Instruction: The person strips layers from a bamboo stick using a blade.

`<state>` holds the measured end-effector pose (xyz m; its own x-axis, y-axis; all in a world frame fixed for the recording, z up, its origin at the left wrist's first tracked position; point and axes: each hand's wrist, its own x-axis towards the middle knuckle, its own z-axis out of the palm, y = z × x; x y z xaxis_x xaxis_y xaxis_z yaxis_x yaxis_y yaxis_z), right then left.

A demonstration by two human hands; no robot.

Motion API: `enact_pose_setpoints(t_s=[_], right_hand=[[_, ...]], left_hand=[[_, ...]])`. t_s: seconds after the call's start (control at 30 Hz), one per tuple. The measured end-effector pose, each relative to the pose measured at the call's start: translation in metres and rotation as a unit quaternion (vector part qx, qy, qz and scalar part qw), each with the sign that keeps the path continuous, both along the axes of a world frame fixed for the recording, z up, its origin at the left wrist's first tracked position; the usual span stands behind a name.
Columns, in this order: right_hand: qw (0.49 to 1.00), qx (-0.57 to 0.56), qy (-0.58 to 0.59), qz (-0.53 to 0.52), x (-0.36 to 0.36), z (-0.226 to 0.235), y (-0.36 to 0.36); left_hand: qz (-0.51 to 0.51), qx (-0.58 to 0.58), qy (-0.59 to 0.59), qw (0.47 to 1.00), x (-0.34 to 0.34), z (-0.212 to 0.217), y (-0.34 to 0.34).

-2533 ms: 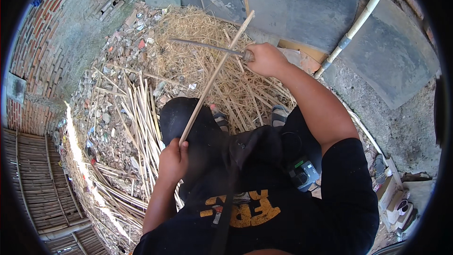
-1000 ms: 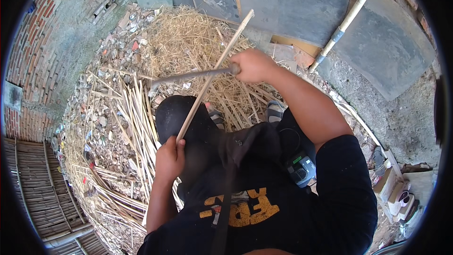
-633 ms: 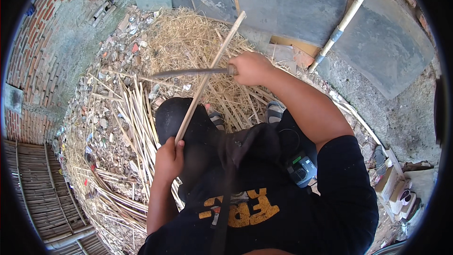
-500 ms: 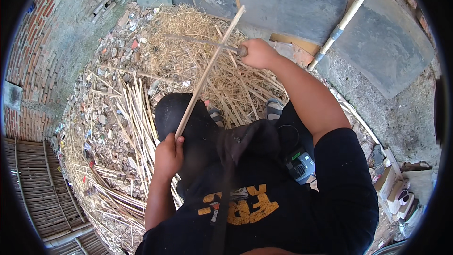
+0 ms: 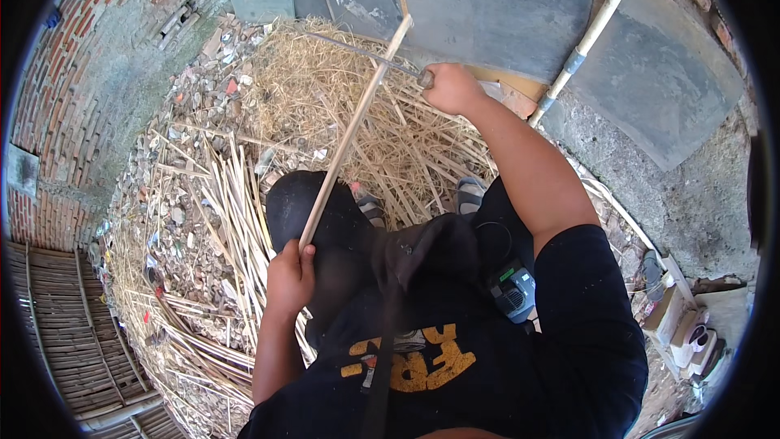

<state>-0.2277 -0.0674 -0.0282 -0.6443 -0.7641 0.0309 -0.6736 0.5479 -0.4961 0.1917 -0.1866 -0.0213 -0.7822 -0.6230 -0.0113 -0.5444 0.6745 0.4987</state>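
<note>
My left hand (image 5: 290, 278) is closed around the lower end of a long, pale bamboo strip (image 5: 349, 134), which slants up and away over my left knee. In my right hand (image 5: 453, 89) is the handle of a long, thin-bladed knife (image 5: 357, 49). Its blade points left and crosses the strip near the far end, apparently touching it. Below the blade lies a heap of fine shavings (image 5: 301, 85) on the ground, in front of my sandalled feet.
Split bamboo strips (image 5: 236, 195) lie in a pile on the rubble at my left. Grey panels (image 5: 504, 16) lean along the far wall, with a pale pipe (image 5: 597, 28) slanting before them. A small grey device (image 5: 514, 293) rests by my right hip. A brick wall (image 5: 73, 97) stands left.
The knife and my right hand have shifted slightly right, and the blade now meets the strip nearer its far end. The strip's tip has dropped a little to the left.
</note>
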Motion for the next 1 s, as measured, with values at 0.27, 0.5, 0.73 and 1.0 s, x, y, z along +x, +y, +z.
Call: enact_pose_setpoints(t_s=[0.27, 0.5, 0.73, 1.0], right_hand=[[0.996, 0.066, 0.031, 0.046, 0.039, 0.039, 0.000], [0.991, 0.097, 0.013, 0.092, 0.017, 0.015, -0.007], [0.992, 0.099, 0.026, 0.068, 0.028, 0.018, -0.002], [0.982, 0.115, 0.015, 0.146, 0.051, 0.039, 0.003]], left_hand=[[0.000, 0.030, 0.011, 1.000, -0.001, 0.005, -0.001], [-0.023, 0.023, -0.013, 0.999, -0.002, 0.007, -0.002], [-0.028, 0.004, -0.043, 0.999, 0.001, 0.013, -0.008], [-0.009, 0.060, -0.015, 0.998, -0.003, 0.005, -0.010]])
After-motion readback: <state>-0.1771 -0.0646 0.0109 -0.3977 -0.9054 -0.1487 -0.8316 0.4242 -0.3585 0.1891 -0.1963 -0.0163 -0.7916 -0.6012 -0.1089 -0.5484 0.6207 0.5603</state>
